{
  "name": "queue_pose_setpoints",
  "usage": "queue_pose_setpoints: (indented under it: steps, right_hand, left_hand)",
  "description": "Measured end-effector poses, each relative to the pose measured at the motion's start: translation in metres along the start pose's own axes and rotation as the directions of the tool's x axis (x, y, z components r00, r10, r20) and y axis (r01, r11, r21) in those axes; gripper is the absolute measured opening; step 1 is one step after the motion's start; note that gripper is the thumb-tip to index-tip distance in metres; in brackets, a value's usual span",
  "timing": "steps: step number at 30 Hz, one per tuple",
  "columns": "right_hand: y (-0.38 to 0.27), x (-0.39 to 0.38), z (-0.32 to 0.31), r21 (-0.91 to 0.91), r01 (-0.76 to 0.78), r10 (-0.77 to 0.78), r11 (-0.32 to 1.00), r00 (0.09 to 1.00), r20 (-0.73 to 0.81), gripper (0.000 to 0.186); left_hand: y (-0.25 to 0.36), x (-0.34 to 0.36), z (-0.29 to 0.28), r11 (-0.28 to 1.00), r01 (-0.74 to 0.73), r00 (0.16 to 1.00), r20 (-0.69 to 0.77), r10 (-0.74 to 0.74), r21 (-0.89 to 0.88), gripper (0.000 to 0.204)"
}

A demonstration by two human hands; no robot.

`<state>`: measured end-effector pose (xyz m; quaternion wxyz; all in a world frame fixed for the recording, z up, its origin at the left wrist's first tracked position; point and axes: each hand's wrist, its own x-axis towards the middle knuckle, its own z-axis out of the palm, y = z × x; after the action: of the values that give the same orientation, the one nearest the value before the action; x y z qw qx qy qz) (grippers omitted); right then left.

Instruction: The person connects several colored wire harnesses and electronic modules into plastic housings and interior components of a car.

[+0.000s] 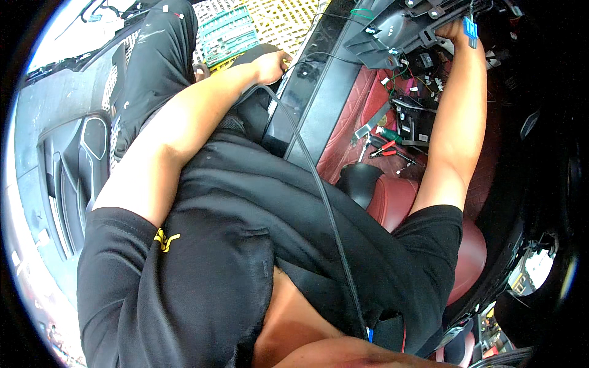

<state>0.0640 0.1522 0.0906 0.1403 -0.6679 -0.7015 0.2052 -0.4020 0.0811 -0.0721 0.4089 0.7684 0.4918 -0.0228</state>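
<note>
My left hand [272, 67] rests at the outer edge of the black door sill [323, 104], its fingers curled; what they grip, if anything, is too small to make out. My right hand [454, 34] reaches up under a black plastic dashboard panel [380, 40] with loose wires, its fingers hidden. A blue clip-like item [471, 29] hangs beside it. Below the panel lie red-handled pliers [383, 148], a green-handled tool [389, 135] and tangled connectors. A black cable [307, 147] runs across my body.
Red quilted seat upholstery [353, 113] fills the car interior. At upper left, a teal tool case [227, 34] sits on yellow grating [288, 18]. A detached black door panel [73, 172] lies at left. The dark car frame borders the right.
</note>
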Motion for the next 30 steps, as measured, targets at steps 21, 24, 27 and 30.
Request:
queue_pose_setpoints:
  steps: [21,24,27,30]
  right_hand:
    - [-0.094,-0.1,-0.003,-0.106,0.069,0.059,0.992,0.489,0.87,0.056]
    - [-0.101,-0.109,0.028,0.197,0.126,-0.234,0.972,0.523,0.819,0.071]
    - [-0.146,-0.123,0.037,0.323,0.206,-0.383,0.924,0.483,0.788,0.045]
    - [-0.17,-0.132,0.009,0.153,0.239,-0.269,0.959,0.595,0.757,0.048]
  left_hand:
    - [0.152,-0.06,-0.022,0.736,-0.586,0.579,-0.46,0.673,0.338,0.027]
    - [0.165,-0.085,-0.037,0.859,-0.511,0.748,-0.496,0.441,-0.007,0.024]
    - [0.143,-0.092,-0.05,0.855,-0.519,0.729,-0.526,0.438,-0.009,0.02]
    - [0.105,-0.098,-0.07,0.892,-0.426,0.75,-0.491,0.442,0.152,0.018]
